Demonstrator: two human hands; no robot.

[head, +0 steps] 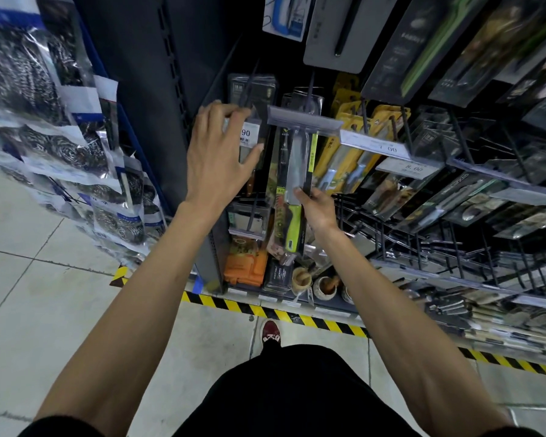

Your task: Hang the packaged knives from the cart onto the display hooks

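A packaged knife [292, 171] with a steel blade and lime-green handle hangs upright under a clear price-tag holder [300, 121] on a display hook [310, 86]. My right hand [317, 208] grips the package's lower right edge, at about mid-height. My left hand [221, 152] reaches to the neighbouring hook on the left; its fingers curl over the price tag [248, 135] and the dark knife package [252, 89] behind it. The cart is out of view.
Yellow-carded knives [347, 146] and dark packaged knives [401, 52] fill the hooks to the right. Bare wire hooks [423, 234] stick out lower right. Bagged steel scourers [44, 99] hang at the left. Mortars [327, 287] stand on the bottom shelf above striped floor tape [265, 310].
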